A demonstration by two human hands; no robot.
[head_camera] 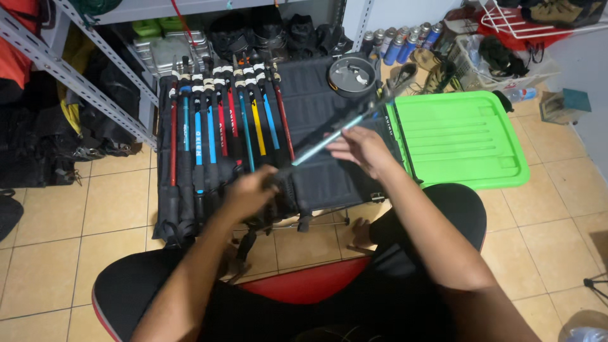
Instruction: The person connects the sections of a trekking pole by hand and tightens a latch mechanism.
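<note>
The person's left hand (249,192) is closed around the dark handle end of a trekking pole (329,140); the right hand (362,149) pinches its pale blue shaft further up, so the pole runs slantwise between the two grips, its far tip reaching past the right hand toward a round grey pot (352,75). Just beyond the left hand a row of coloured poles (218,120) lies on black fabric; right of the right hand sits a bright green tray (465,136).

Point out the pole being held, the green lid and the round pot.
pole (329,140), head view, pale blue shaft between the hands
green lid (465,136), head view, ribbed top
round pot (352,76), head view, near rim
</note>
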